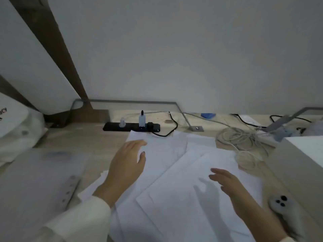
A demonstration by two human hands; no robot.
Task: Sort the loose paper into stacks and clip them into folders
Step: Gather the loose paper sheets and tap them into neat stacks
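Several loose white paper sheets [174, 172] lie fanned and overlapping across the middle of the wooden desk [97, 142]. My left hand [127, 165] hovers over the left edge of the sheets with fingers straight, holding nothing. My right hand [227, 182] is held flat just above the right-hand sheets and casts a shadow on them. A translucent grey folder [40, 186] with a punched spine strip lies flat at the left of the desk.
A black power strip [131, 126] with plugs sits behind the papers. A coil of pale cable [244, 142] lies at the right. A grey controller [283, 206] rests near my right forearm. White bags [15, 130] stand at far left.
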